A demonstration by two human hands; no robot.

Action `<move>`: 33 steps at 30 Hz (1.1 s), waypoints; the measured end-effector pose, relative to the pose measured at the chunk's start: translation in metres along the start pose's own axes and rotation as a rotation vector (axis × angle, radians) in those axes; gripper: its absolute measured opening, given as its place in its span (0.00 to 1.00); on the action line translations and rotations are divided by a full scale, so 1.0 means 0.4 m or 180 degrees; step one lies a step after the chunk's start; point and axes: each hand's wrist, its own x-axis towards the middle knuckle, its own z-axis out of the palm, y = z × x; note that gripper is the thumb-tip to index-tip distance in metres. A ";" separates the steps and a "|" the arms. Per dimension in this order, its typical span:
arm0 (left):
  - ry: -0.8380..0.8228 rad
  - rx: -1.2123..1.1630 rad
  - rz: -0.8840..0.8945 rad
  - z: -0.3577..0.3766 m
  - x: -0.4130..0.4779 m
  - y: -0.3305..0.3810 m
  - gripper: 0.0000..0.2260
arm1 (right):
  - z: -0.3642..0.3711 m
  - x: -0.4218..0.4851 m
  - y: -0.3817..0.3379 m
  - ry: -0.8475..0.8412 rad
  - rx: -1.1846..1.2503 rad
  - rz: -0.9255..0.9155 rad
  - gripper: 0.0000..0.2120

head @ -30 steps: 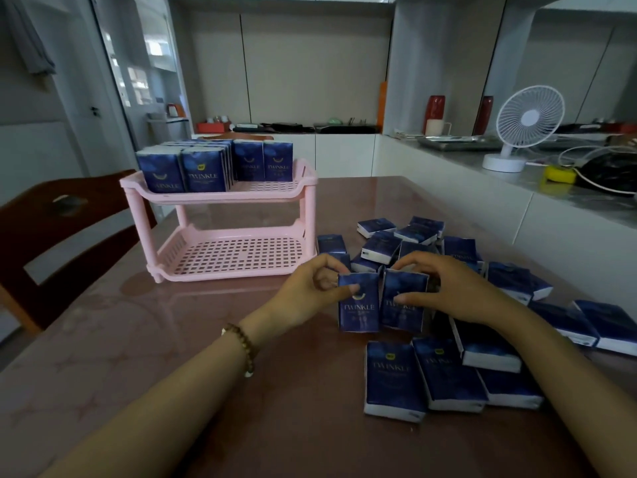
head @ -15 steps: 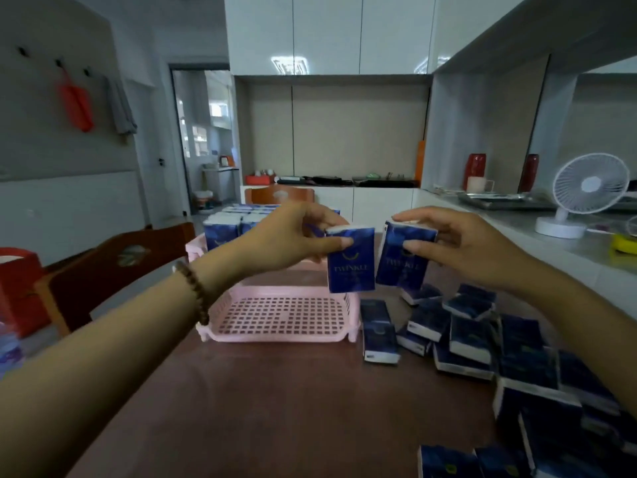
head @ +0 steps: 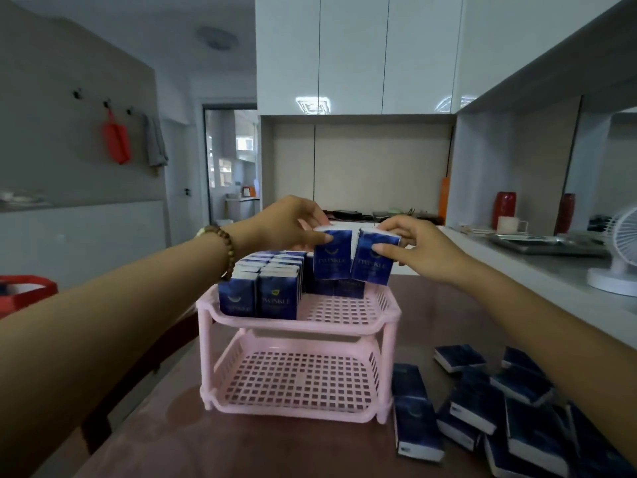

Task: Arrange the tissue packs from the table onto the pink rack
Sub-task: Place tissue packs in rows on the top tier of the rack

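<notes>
Here a pink rack [head: 300,326] tops the brown table [head: 241,446], white cabinets [head: 351,53] behind

Only word I can actually read is TWINKLE, pale letters on dark blue. It's on the left pack [head: 332,258] pinched by the left hand [head: 282,227], the right pack [head: 374,263] in the right hand [head: 424,251], and the front pack [head: 278,301] on the pink rack [head: 303,327], top shelf. Fine print underneath is too blurry, same for the loose packs [head: 417,432] on the tabletop [head: 206,450].
</notes>
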 end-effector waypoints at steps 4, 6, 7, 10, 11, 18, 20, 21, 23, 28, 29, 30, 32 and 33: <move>-0.0058 0.0135 -0.0069 0.007 0.041 -0.050 0.03 | 0.036 0.039 0.042 -0.0024 -0.0191 -0.0004 0.12; -0.0101 0.0224 -0.0087 0.022 0.061 -0.073 0.04 | 0.051 0.052 0.061 -0.0024 -0.0307 -0.0010 0.11; -0.0118 0.0323 -0.0092 0.028 0.071 -0.083 0.07 | 0.057 0.057 0.069 -0.0035 -0.0359 -0.0008 0.11; -0.0243 0.0419 -0.0124 0.039 0.090 -0.110 0.07 | 0.074 0.070 0.089 -0.0126 -0.0394 0.0022 0.12; -0.0289 0.0366 -0.0141 0.041 0.093 -0.118 0.06 | 0.080 0.075 0.095 -0.0152 -0.0409 0.0032 0.12; -0.0328 0.0539 -0.0068 0.050 0.105 -0.154 0.09 | 0.111 0.089 0.119 -0.0280 -0.0348 0.0125 0.10; -0.0407 0.0583 -0.0036 0.054 0.104 -0.157 0.09 | 0.118 0.090 0.122 -0.0281 -0.0319 0.0112 0.10; -0.0421 0.0595 -0.0029 0.056 0.103 -0.158 0.09 | 0.121 0.092 0.122 -0.0264 -0.0339 0.0098 0.09; -0.0418 0.0599 -0.0044 0.057 0.103 -0.159 0.09 | 0.128 0.096 0.120 -0.0220 -0.0383 0.0076 0.10; -0.0376 0.0613 -0.0058 0.053 0.099 -0.160 0.11 | 0.134 0.103 0.118 -0.0185 -0.0361 0.0059 0.13; -0.0350 0.0622 -0.0054 0.052 0.098 -0.159 0.11 | 0.132 0.102 0.120 -0.0170 -0.0395 0.0053 0.14; -0.0331 0.0626 -0.0054 0.051 0.097 -0.157 0.11 | 0.131 0.101 0.121 -0.0160 -0.0413 0.0050 0.15; -0.0326 0.0621 -0.0072 0.050 0.095 -0.156 0.11 | 0.127 0.099 0.121 -0.0157 -0.0385 0.0070 0.16; -0.0329 0.0626 -0.0077 0.049 0.094 -0.155 0.10 | 0.125 0.098 0.121 -0.0159 -0.0369 0.0084 0.16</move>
